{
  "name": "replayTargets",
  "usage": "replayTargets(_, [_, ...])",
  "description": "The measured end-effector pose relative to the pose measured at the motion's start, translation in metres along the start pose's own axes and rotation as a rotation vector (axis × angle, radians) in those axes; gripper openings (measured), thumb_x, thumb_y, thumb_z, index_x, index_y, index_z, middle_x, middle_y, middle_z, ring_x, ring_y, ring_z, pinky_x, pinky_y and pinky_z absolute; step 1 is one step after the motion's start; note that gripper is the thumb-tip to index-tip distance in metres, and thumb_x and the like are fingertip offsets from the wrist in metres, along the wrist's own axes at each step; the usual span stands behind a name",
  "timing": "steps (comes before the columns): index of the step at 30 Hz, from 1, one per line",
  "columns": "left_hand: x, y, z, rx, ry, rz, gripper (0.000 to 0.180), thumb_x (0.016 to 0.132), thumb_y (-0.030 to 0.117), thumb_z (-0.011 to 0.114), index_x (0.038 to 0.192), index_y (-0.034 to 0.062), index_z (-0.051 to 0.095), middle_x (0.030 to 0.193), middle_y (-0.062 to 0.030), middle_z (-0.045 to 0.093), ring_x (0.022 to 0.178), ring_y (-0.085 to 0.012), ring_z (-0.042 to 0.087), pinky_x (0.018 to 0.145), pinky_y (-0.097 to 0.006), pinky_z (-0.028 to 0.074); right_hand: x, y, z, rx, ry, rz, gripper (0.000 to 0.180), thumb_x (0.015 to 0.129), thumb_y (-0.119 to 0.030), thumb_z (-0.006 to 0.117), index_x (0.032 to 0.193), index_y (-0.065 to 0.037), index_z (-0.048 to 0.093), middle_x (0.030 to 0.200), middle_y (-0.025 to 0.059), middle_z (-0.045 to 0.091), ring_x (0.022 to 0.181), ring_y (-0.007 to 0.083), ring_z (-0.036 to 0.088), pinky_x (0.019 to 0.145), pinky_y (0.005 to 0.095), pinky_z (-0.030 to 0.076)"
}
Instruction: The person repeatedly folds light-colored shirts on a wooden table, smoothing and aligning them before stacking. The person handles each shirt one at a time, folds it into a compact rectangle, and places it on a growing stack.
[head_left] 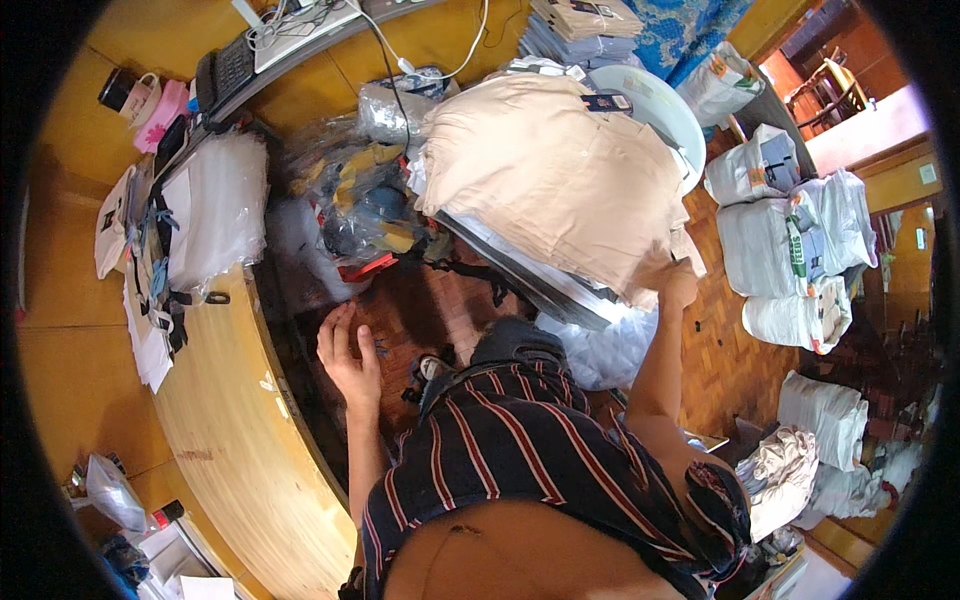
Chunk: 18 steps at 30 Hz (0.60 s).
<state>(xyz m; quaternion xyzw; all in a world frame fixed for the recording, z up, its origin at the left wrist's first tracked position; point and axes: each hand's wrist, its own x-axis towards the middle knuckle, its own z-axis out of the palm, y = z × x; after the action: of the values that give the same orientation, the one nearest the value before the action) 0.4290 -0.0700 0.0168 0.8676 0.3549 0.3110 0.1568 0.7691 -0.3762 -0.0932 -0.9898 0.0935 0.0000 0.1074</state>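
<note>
Beige garment pile with dark hang tag, two hands attending

Item: beige garments (550, 180), flat, piled on a stand in front of the person, upper centre-right.
Label: dark hang tag (606, 103) with a pale printed panel, at the pile's far edge; lettering too small to read.
Right hand: (678, 285) at the pile's near right corner, fingers bent against the cloth; cannot tell whether they pinch it.
Left hand: (350, 358) well apart from the pile, fingers loosely spread, holding nothing, near the wooden table (235, 410).
Behind the pile: pale round tub (672, 118); folded garment stack (585, 22), dark tag on top.
Right, on parquet: white wrapped bundles (755, 245), one bearing green-and-orange print.
Left, on the table: clear plastic sleeves (225, 200).
</note>
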Motion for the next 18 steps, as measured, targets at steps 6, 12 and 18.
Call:
replayTargets(6, [0.019, 0.015, -0.009, -0.087, 0.026, 0.111, 0.026, 0.075, 0.003, 0.053, 0.101, 0.0029, 0.054, 0.1, -0.0128, 0.052, 0.094, -0.0284, 0.048, 0.085, -0.036, 0.035, -0.049, -0.128, -0.083, 0.905, 0.088, -0.747, 0.007, 0.076, -0.006, 0.05, 0.079, 0.0, 0.05, 0.071, 0.0149, 0.056, 0.064, 0.0241, 0.054, 0.059, 0.0331, 0.041])
replayTargets(12, [0.046, 0.07, -0.029, -0.216, -0.014, 0.46, 0.027, 0.067, 0.009, 0.059, 0.093, 0.0059, 0.056, 0.111, -0.0133, 0.047, 0.11, -0.0362, 0.034, 0.091, -0.046, 0.028, -0.195, -0.199, -0.157, 0.852, -0.627, -2.02, 0.006, 0.075, -0.009, 0.052, 0.08, -0.007, 0.052, 0.067, 0.0075, 0.055, 0.059, 0.0237, 0.056, 0.054, 0.0336, 0.044])
replayTargets(18, [0.03, 0.06, -0.068, -0.499, -0.148, 0.577, 0.02, 0.061, 0.017, 0.064, 0.061, 0.0005, 0.052, 0.082, -0.0133, 0.059, 0.084, -0.0319, 0.058, 0.074, -0.042, 0.045, -0.207, -0.211, -0.2, 0.692, -0.762, -2.187, 0.022, 0.07, -0.017, 0.059, 0.09, -0.01, 0.051, 0.063, 0.0083, 0.055, 0.057, 0.023, 0.057, 0.046, 0.0353, 0.042])
